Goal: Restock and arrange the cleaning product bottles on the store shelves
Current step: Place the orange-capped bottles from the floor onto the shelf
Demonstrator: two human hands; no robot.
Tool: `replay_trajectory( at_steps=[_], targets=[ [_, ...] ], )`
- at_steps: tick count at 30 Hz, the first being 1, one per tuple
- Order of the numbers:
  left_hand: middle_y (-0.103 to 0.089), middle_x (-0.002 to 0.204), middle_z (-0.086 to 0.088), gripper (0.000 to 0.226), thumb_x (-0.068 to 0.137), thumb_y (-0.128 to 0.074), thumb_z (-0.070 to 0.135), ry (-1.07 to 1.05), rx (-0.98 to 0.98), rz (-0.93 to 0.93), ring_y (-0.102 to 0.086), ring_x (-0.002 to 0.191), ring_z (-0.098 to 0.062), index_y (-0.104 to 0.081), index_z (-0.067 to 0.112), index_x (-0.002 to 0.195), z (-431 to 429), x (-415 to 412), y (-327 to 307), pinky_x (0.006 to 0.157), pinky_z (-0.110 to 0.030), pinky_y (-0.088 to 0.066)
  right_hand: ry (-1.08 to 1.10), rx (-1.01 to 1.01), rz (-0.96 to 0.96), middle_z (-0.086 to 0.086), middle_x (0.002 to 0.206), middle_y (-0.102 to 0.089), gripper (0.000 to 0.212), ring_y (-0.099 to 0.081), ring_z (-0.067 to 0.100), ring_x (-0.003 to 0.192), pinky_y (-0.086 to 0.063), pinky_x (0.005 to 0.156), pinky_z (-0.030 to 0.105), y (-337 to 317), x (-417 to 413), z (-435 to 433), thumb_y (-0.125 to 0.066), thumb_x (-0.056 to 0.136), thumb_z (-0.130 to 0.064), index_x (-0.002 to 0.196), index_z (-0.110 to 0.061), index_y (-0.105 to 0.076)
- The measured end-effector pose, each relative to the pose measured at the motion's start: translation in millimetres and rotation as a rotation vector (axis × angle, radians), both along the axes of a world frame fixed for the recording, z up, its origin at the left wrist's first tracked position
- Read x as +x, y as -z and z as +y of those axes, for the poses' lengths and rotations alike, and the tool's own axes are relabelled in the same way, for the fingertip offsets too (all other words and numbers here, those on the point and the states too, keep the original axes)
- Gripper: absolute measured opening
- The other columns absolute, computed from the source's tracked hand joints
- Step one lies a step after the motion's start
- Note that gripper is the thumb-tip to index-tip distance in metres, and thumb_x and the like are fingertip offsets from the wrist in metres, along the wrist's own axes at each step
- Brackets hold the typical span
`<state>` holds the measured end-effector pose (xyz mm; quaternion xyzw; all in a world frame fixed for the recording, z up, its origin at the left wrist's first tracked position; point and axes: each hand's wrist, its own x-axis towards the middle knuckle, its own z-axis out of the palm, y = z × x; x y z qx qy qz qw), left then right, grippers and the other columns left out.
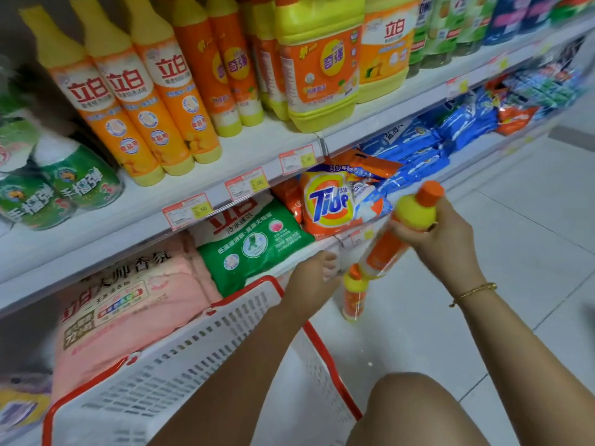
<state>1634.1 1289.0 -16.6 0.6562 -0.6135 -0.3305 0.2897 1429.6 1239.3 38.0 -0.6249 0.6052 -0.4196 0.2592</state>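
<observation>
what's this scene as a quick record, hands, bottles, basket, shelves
right hand: grips the held bottle near its yellow shoulder
held bottle: orange, orange cap, tilted, cap up and right
left hand: over the basket's far corner, fingers relaxed, holding nothing
floor bottle: same kind, upright on the tiles beside the basket
basket: white, red rim
upper shelf: rows of upright orange and yellow bottles
lower shelf: detergent bags, a Tide bag among them

Your view is bright and evenly lit, with only soft shadows. Motion blur smears your left hand (314, 275) and the detergent bottle (386, 249) gripped in your right hand (447, 236). Above both hands the shelves (257, 143) bow from wide-angle distortion; far corners lose focus.
</observation>
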Motion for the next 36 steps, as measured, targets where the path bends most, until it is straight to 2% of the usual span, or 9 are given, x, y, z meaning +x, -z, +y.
replay_trajectory(
  at_steps=[3,7,11,14,17,23,26,32,36],
  targets=[
    [-0.045,0.145,-0.007,0.060,0.088,-0.065,0.015,0.161,0.036,-0.153,-0.043,0.132,-0.018,-0.042,0.011,0.143,-4,-11,22,0.106,-0.021,-0.030,0.126,0.072,-0.147,-0.004,0.093,-0.067,0.043,-0.065,0.020,0.088,-0.052,0.081,0.037,28,-29,-17,-0.080,0.072,-0.036,0.108,-0.023,-0.061],
    [-0.014,0.160,0.002,0.074,0.091,-0.060,0.015,0.339,0.028,-0.321,-0.011,0.148,-0.012,-0.019,0.014,0.153,-10,-26,42,0.116,-0.022,-0.014,0.122,0.097,-0.059,-0.003,0.093,-0.063,0.045,-0.056,0.014,0.087,-0.037,0.076,0.024,63,-33,-17,-0.081,0.071,-0.025,0.111,-0.019,-0.061],
    [-0.014,0.161,-0.005,0.079,0.092,-0.056,0.014,0.340,0.135,-0.330,-0.019,0.147,-0.021,-0.007,0.014,0.154,-10,-30,52,0.115,-0.029,-0.022,-0.008,0.220,-0.009,0.004,0.085,-0.065,0.043,-0.060,0.025,0.084,-0.039,0.068,0.026,111,-20,-11,-0.084,0.067,-0.017,0.103,-0.012,-0.061],
    [-0.011,0.162,-0.004,0.085,0.093,-0.057,0.016,0.341,0.153,-0.378,-0.024,0.145,-0.023,0.003,0.019,0.154,-6,-28,56,0.113,-0.032,-0.027,-0.052,0.360,0.012,0.003,0.083,-0.067,0.035,-0.063,0.028,0.087,-0.043,0.064,0.015,144,-11,-2,-0.080,0.068,-0.013,0.096,-0.017,-0.060],
    [-0.008,0.162,-0.001,0.085,0.095,-0.054,0.015,0.353,0.135,-0.414,-0.027,0.144,-0.022,0.006,0.021,0.154,-4,-26,57,0.110,-0.028,-0.029,-0.071,0.413,0.036,0.010,0.091,-0.069,0.040,-0.063,0.033,0.090,-0.049,0.075,0.035,161,-4,3,-0.079,0.067,-0.013,0.102,-0.013,-0.060],
    [-0.014,0.161,-0.003,0.085,0.093,-0.056,0.014,0.341,0.153,-0.386,-0.028,0.143,-0.022,0.003,0.021,0.154,-7,-28,56,0.111,-0.029,-0.028,-0.115,0.455,0.109,0.013,0.101,-0.068,0.045,-0.061,0.034,0.096,-0.039,0.070,0.029,159,10,0,-0.076,0.073,-0.018,0.112,-0.011,-0.056],
    [-0.043,0.148,-0.009,0.076,0.093,-0.056,0.014,0.306,0.153,-0.397,-0.044,0.132,-0.025,-0.012,0.017,0.154,-13,-20,41,0.104,-0.029,-0.035,-0.125,0.492,0.173,0.015,0.108,-0.067,0.047,-0.060,0.034,0.102,-0.042,0.073,0.030,150,13,-2,-0.073,0.077,-0.020,0.118,-0.010,-0.054],
    [-0.061,0.115,0.012,0.035,0.093,-0.060,0.029,-0.032,-0.356,-0.329,-0.054,0.103,-0.002,-0.059,0.020,0.126,-25,59,-71,0.083,-0.011,-0.037,-0.216,0.551,0.395,0.017,0.119,-0.064,0.049,-0.058,0.032,0.112,-0.043,0.088,0.031,110,7,-14,-0.072,0.080,-0.020,0.124,-0.006,-0.057],
    [-0.061,0.118,0.003,0.061,0.082,-0.055,0.062,-0.090,-0.520,-0.575,-0.054,0.108,-0.013,-0.060,0.016,0.121,-28,155,-130,0.087,-0.028,-0.044,-0.152,0.188,0.559,0.010,0.106,-0.069,0.025,-0.062,0.027,0.100,-0.042,0.079,0.030,35,30,-28,-0.071,0.081,-0.021,0.103,-0.011,-0.069]
  ],
)
